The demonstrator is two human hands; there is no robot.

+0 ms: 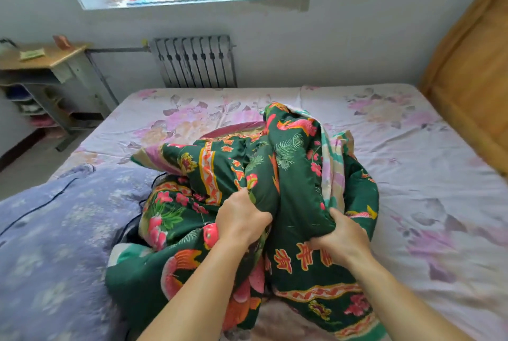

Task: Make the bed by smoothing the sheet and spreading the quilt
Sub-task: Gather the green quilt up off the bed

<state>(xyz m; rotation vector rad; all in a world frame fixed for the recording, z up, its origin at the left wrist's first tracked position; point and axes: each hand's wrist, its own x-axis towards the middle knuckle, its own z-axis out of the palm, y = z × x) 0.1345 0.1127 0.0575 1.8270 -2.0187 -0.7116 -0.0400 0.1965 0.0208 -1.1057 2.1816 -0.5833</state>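
Head view: bunching up in the middle of the pink floral sheet (412, 164), the green quilt (297, 164), with its long fold rising away from the body. Clamping onto that fold side by side, left hand (242, 219) and right hand (341, 236), fingers curled shut in fabric. Likely needing a pull apart, with bare sheet lying mostly rightward.

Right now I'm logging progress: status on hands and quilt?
Left hand and right hand both gripping green quilt. Quilt bunched mid-bed. Purple blanket heaped alongside, left.
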